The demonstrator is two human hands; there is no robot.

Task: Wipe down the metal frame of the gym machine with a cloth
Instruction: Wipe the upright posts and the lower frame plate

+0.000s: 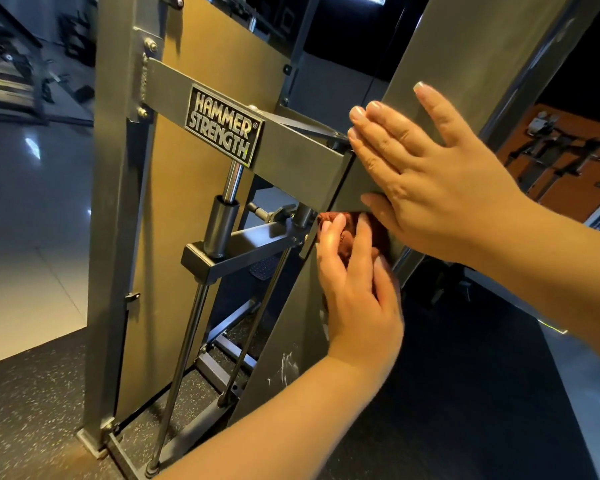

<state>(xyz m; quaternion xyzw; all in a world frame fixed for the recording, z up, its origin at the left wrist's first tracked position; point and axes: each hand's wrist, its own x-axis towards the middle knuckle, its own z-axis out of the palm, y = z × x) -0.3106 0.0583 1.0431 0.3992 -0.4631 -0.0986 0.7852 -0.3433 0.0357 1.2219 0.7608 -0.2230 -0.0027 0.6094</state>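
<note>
Cloth (380, 233), reddish-brown and bunched, is sitting at centre frame, held against the face of the grey slanted post (447, 64) of the machine, just under the end of the crossbar (291, 147).

Left hand (357, 299) is coming up from the bottom edge. Its fingers are lying over the bunch, the thumb is closing in from the right, and it is gripping the cloth and pressing it to the metal.

Right hand (437, 181) is entering from the right edge, just above the cloth. It is lying flat on the same post with fingers straight and together, holding nothing, its thumb hanging just above the cloth.

Crossbar is running from the left upright (115, 202) down to the slanted post and is carrying a black badge (222, 124) reading HAMMER STRENGTH. Below it, two thin rods (184, 341) are slanting down toward the base at lower left.

White smears (284, 367) are showing on the post below the left wrist.

Floor: speckled dark rubber (32, 393) is lying under the machine, and pale glossy tile (21, 202) is showing at the left. An orange wall (534, 133) is showing at the right edge with more equipment in front of it, too dim to identify.
</note>
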